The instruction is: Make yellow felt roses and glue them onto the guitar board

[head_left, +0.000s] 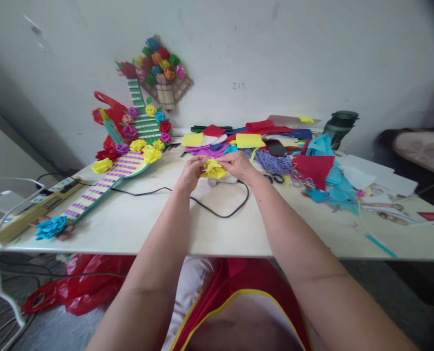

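from the wearer's head, the one view looks forward and down across the table (231, 239) toward the wall (256, 53).

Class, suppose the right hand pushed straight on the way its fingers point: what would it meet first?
First the yellow paper flower that the right hand is touching; beyond it, probably the left hand, though depth is unclear from this single view.
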Tool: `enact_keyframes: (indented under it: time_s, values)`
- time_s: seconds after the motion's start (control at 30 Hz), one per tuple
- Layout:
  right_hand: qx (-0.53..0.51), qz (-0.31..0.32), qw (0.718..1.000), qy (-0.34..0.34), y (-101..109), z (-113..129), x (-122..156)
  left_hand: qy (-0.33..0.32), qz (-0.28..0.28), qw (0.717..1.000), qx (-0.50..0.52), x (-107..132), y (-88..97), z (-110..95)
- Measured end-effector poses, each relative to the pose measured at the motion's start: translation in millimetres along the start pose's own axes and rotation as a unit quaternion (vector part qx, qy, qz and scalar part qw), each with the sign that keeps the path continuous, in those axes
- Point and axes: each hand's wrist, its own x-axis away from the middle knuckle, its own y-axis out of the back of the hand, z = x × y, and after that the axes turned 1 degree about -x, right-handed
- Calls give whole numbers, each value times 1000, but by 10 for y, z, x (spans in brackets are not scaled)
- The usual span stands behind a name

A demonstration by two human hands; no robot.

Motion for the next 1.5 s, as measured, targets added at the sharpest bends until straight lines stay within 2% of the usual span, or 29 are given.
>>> enact_keyframes:
  time_s: [0.17, 0.4, 0.6, 0.73, 0.83, 1.13, 1.23, 1.5]
  values:
    - [-16, -11, 1000, -1, 9, 24, 5, -9, 49, 999, -16, 39, -13, -33]
    - [4, -5, 1000, -2, 22, 55, 3, -27, 45, 996, -70, 47, -67, -28]
    - [105, 8, 994, 16, 66, 134, 30, -14, 19, 998, -56, 44, -84, -34]
    - [179, 33, 982, 43, 92, 206, 52, -21, 25, 998, -51, 62, -81, -31]
    - [195, 30, 979, 50, 90, 220, 61, -29, 25, 998, -52, 70, -76, -31]
    - [175, -16, 985, -2, 73, 135, 55, -89, 1, 994, -66, -3, -33, 42]
    - [166, -32, 986, 7, 53, 84, 51, -113, -1, 989, -91, -59, 13, 96]
    - [48, -50, 998, 2, 45, -82, 36, -169, -15, 970, -172, -148, 115, 222]
